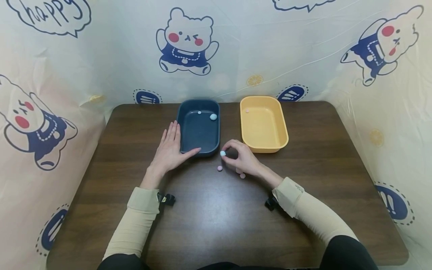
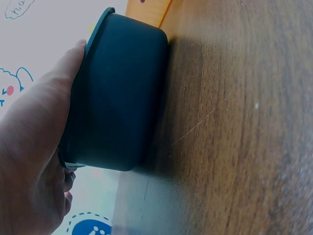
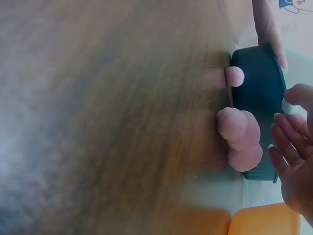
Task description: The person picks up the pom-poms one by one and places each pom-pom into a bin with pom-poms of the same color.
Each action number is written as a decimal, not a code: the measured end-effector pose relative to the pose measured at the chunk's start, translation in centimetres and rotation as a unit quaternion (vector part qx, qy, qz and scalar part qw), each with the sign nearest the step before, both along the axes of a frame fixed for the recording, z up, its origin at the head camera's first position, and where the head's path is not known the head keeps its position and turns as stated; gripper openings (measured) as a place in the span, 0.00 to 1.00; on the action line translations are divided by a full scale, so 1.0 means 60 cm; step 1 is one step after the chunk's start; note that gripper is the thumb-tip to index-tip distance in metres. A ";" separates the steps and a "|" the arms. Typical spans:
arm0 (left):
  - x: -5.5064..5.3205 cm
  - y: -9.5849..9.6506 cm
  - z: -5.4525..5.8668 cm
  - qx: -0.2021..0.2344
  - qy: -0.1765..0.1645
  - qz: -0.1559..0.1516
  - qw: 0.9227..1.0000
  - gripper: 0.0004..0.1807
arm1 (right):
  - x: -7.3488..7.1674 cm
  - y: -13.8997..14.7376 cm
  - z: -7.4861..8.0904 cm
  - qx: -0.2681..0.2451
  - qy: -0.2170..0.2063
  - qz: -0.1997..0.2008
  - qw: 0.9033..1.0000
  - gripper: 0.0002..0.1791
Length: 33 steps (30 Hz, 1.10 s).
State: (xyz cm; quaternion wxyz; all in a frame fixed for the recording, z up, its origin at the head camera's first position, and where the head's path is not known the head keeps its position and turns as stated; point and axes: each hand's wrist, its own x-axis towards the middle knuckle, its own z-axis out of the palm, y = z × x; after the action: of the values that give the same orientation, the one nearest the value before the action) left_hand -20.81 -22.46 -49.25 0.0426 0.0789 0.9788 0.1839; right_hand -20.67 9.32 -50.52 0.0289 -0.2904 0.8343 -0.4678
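Between thumb and index finger, my right hand [image 1: 245,160] pinches a small light blue ball [image 1: 222,153], just off the front right corner of a dark blue tray [image 1: 199,140]. My left hand [image 1: 168,152] rests on that tray with straight fingers, along its left side and with the thumb over the front rim. Two light blue balls, a larger one [image 1: 213,117] and a smaller one [image 1: 199,112], lie inside it. Below the right hand, a pink ball [image 1: 220,168] sits alone on the table. Other pink balls [image 3: 239,142] are bunched nearby, partly hidden by the hand in the head view.
A yellow tray [image 1: 264,125] stands to the right of the dark blue one, with a small pink ball [image 1: 247,111] inside. Both trays are near the far edge of the brown wooden table [image 1: 209,225]. A printed cloth [image 1: 236,48] hangs behind and at the sides.
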 end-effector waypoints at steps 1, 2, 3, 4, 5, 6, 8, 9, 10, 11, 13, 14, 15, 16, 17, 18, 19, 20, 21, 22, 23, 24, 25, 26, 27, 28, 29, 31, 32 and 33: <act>0.000 0.000 0.000 0.000 0.000 0.000 1.000 0.74 | -0.001 -0.001 0.003 -0.001 -0.004 0.000 1.000 0.11; 0.000 0.000 0.000 0.000 0.001 0.000 1.000 0.74 | -0.001 -0.002 0.006 -0.003 -0.007 -0.002 1.000 0.11; 0.000 0.000 0.000 -0.001 0.001 0.000 1.000 0.74 | -0.002 -0.003 0.008 -0.003 -0.007 -0.004 1.000 0.11; 0.000 0.000 0.001 -0.002 0.001 0.000 1.000 0.74 | -0.003 -0.003 0.010 -0.005 -0.007 -0.006 1.000 0.10; -0.001 0.000 0.001 -0.002 0.001 0.000 1.000 0.74 | -0.004 -0.004 0.012 -0.006 -0.005 -0.008 1.000 0.10; -0.001 0.000 0.001 -0.002 0.000 0.001 1.000 0.74 | -0.005 -0.005 0.014 -0.010 -0.002 -0.009 1.000 0.10; -0.002 0.000 0.002 -0.002 0.000 0.001 1.000 0.74 | -0.007 -0.006 0.017 -0.013 0.005 -0.013 1.000 0.10; -0.002 0.000 0.002 -0.002 0.001 0.001 1.000 0.74 | -0.009 -0.007 0.018 -0.015 0.008 -0.015 1.000 0.10; -0.003 0.000 0.003 -0.002 0.000 0.001 1.000 0.75 | -0.010 -0.007 0.019 -0.018 0.008 -0.016 1.000 0.10; -0.003 0.000 0.003 -0.003 0.001 0.001 1.000 0.75 | -0.011 -0.008 0.021 -0.021 0.009 -0.017 1.000 0.10; -0.003 0.000 0.002 -0.003 0.001 0.001 1.000 0.75 | -0.013 -0.008 0.024 -0.027 0.004 -0.020 0.999 0.10; -0.003 0.001 0.001 -0.003 0.002 0.001 1.000 0.75 | -0.013 -0.008 0.025 -0.031 0.002 -0.021 0.999 0.10; -0.004 0.001 0.001 -0.002 0.003 0.000 1.000 0.75 | -0.014 -0.009 0.027 -0.034 0.000 -0.022 0.999 0.10; -0.003 0.001 0.000 -0.001 0.003 0.000 1.000 0.75 | -0.015 -0.009 0.028 -0.035 -0.001 -0.023 0.999 0.10; -0.003 0.001 0.000 0.000 0.003 0.000 1.000 0.75 | -0.016 -0.010 0.029 -0.036 -0.001 -0.024 0.999 0.10; -0.002 0.001 -0.001 0.001 0.003 0.000 1.000 0.75 | -0.017 -0.010 0.030 -0.035 -0.003 -0.025 0.999 0.10; -0.002 0.001 -0.001 0.001 0.003 -0.001 1.000 0.74 | -0.018 -0.011 0.031 -0.035 -0.004 -0.025 0.999 0.10; -0.001 0.002 -0.001 0.002 0.003 -0.001 1.000 0.74 | -0.019 -0.012 0.032 -0.034 -0.004 -0.025 0.999 0.10; 0.000 0.001 -0.001 0.001 0.004 -0.002 1.000 0.74 | -0.020 -0.013 0.033 -0.033 -0.004 -0.025 0.999 0.10; 0.000 0.002 -0.001 0.000 0.004 -0.002 1.000 0.74 | -0.021 -0.014 0.034 -0.033 -0.004 -0.025 0.999 0.10; 0.001 0.002 -0.001 -0.001 0.005 -0.002 1.000 0.74 | -0.023 -0.016 0.034 -0.034 -0.004 -0.026 0.999 0.10; 0.001 0.001 -0.001 -0.001 0.006 -0.003 1.000 0.74 | -0.024 -0.017 0.035 -0.035 -0.003 -0.026 0.999 0.09; 0.002 0.001 0.000 -0.002 0.007 -0.003 1.000 0.74 | -0.026 -0.018 0.035 -0.037 -0.002 -0.026 0.999 0.09; 0.002 0.001 0.000 -0.002 0.008 -0.003 1.000 0.74 | -0.028 -0.020 0.036 -0.038 0.002 -0.026 0.999 0.09; 0.002 0.000 0.000 -0.003 0.007 -0.003 1.000 0.74 | -0.031 -0.022 0.036 -0.039 0.006 -0.027 0.999 0.09; 0.002 0.000 0.000 -0.003 0.007 -0.003 1.000 0.74 | -0.034 -0.023 0.036 -0.039 0.010 -0.028 0.999 0.09; 0.002 0.000 0.001 -0.003 0.006 -0.003 1.000 0.74 | -0.036 -0.024 0.037 -0.038 0.014 -0.029 0.999 0.09; 0.002 0.000 0.001 -0.005 0.004 -0.002 1.000 0.74 | -0.042 -0.027 0.038 -0.036 0.020 -0.031 0.999 0.10; 0.001 0.001 0.002 -0.006 0.004 -0.002 1.000 0.74 | -0.045 -0.028 0.038 -0.034 0.023 -0.033 0.999 0.10; 0.001 0.001 0.002 -0.007 0.003 -0.002 1.000 0.74 | -0.048 -0.028 0.039 -0.033 0.023 -0.034 0.999 0.10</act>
State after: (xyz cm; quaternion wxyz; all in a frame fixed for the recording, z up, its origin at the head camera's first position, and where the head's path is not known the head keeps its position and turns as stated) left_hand -20.77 -22.40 -49.15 0.0406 0.0809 0.9801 0.1768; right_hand -23.53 7.63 -48.20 -0.0163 -0.2734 0.8281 -0.4891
